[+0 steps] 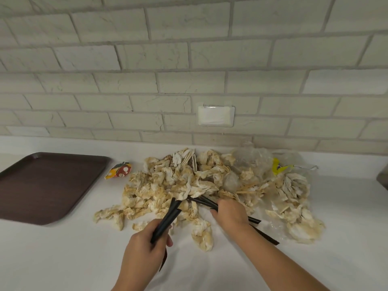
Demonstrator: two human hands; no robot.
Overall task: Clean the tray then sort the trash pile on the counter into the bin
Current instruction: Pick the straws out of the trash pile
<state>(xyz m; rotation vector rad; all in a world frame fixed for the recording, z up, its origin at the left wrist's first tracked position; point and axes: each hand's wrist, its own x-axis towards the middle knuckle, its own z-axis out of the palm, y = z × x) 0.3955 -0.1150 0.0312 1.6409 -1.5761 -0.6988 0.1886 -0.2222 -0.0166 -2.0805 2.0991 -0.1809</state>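
Note:
A pile of crumpled, stained paper napkins [168, 185] lies on the white counter [63, 259], mixed with clear plastic bags [252, 158] and a yellow scrap [277, 168]. My left hand [144, 246] grips a bundle of black straws [169, 217] that point up toward the pile. At the pile's front edge my right hand [230, 213] holds more black straws [202, 201], whose ends stick out behind my wrist. The brown tray [42, 185] sits bare at the left.
A small red and orange wrapper [119, 170] lies between the tray and the pile. A brick-pattern wall with a white outlet cover [216, 115] backs the counter. A dark object shows at the right edge [383, 177].

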